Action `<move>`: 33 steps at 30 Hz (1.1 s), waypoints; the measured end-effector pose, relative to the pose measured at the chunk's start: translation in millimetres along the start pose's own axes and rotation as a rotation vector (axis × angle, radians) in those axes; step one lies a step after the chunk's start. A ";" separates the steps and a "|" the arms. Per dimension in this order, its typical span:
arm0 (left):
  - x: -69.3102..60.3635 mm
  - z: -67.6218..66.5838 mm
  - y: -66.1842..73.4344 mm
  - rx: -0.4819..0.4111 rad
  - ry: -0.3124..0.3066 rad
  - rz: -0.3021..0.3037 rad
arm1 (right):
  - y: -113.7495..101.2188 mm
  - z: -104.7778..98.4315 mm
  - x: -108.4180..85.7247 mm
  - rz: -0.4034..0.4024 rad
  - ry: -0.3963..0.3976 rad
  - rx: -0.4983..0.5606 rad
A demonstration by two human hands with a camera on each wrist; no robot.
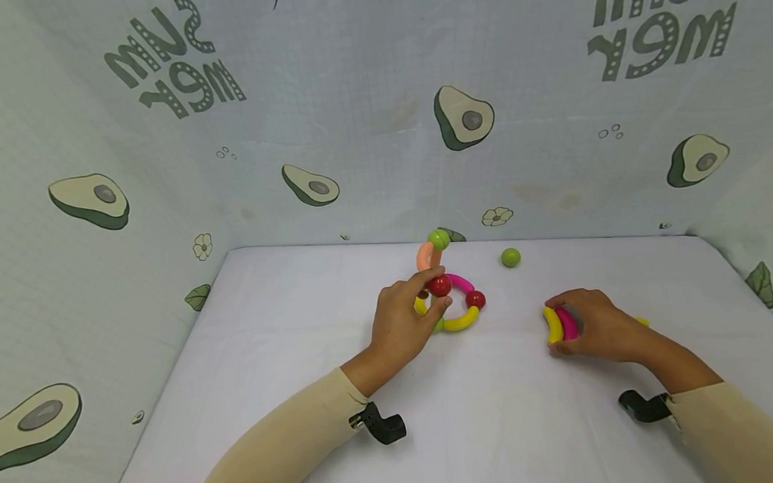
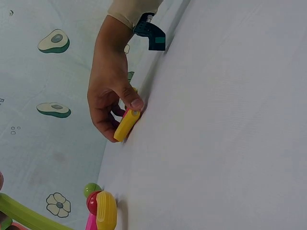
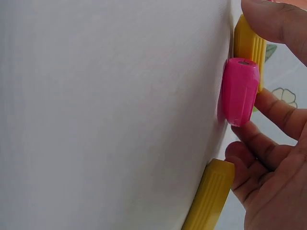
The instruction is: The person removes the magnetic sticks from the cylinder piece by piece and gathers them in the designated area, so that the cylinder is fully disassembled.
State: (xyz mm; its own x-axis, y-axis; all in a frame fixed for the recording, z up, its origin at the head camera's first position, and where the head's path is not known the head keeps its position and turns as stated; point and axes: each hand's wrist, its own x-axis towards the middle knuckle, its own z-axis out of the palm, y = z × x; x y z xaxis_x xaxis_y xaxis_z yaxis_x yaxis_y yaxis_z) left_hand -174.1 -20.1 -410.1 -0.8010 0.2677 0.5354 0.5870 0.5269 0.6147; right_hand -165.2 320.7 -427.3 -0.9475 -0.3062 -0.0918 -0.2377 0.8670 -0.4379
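My left hand (image 1: pixel 402 323) pinches a red ball (image 1: pixel 440 286) between thumb and fingers. The ball belongs to a toy of joined balls and curved rods, with a peach rod (image 1: pixel 426 258) and green ball (image 1: pixel 438 238) rising above a ring. In that ring are a pink rod (image 1: pixel 460 283), another red ball (image 1: pixel 475 299) and a yellow rod (image 1: pixel 461 320). To the right, my right hand (image 1: pixel 601 325) pinches a loose curved yellow rod (image 1: pixel 553 325) by its ends. A loose pink rod (image 3: pixel 240 91) lies close beside it, under the hand.
A separate green ball (image 1: pixel 511 257) lies near the back of the white table (image 1: pixel 493 414). Another yellow rod (image 3: pixel 211 196) lies by the right hand, mostly hidden in the head view. Printed cloth (image 1: pixel 378 122) hangs behind and at the sides.
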 end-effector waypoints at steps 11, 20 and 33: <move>-1.2 0.2 1.3 -0.010 -0.012 -0.009 | -2.2 0.7 -0.8 0.016 -0.016 -0.017; -3.6 0.4 -4.0 -0.057 -0.043 -0.003 | -27.0 -1.9 0.2 -0.033 0.049 -0.025; -1.9 -4.1 -12.9 -0.206 -0.067 -0.017 | -83.0 2.3 13.8 -0.155 0.159 0.022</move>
State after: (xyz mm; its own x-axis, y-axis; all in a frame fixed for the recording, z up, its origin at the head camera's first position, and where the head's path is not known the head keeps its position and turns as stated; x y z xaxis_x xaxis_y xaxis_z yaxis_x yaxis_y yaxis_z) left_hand -179.7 -30.7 -416.7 -0.8129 0.3167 0.4887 0.5796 0.3579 0.7321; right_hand -158.0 243.7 -394.4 -0.9220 -0.3680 0.1200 -0.3806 0.8051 -0.4550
